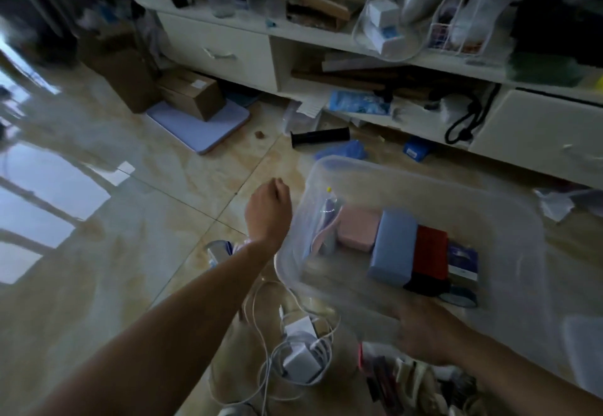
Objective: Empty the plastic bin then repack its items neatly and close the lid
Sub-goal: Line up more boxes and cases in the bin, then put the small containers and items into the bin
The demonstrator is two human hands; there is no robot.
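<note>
Head view: repacking appears under way; the right hand (424, 334) grips the near wall of the plastic bin (509, 219) on the floor, the left hand (269, 210) hovers clenched and empty, and the chargers (301, 350) likely go next.

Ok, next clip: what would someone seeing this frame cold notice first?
Probably the clear plastic bin on the tiled floor at right, with a pink box, a blue box and a red box lined up inside. Next, the left hand hanging curled beside the bin, and the right hand at its near wall. A tangle of white chargers and cables lies between the arms.
</note>
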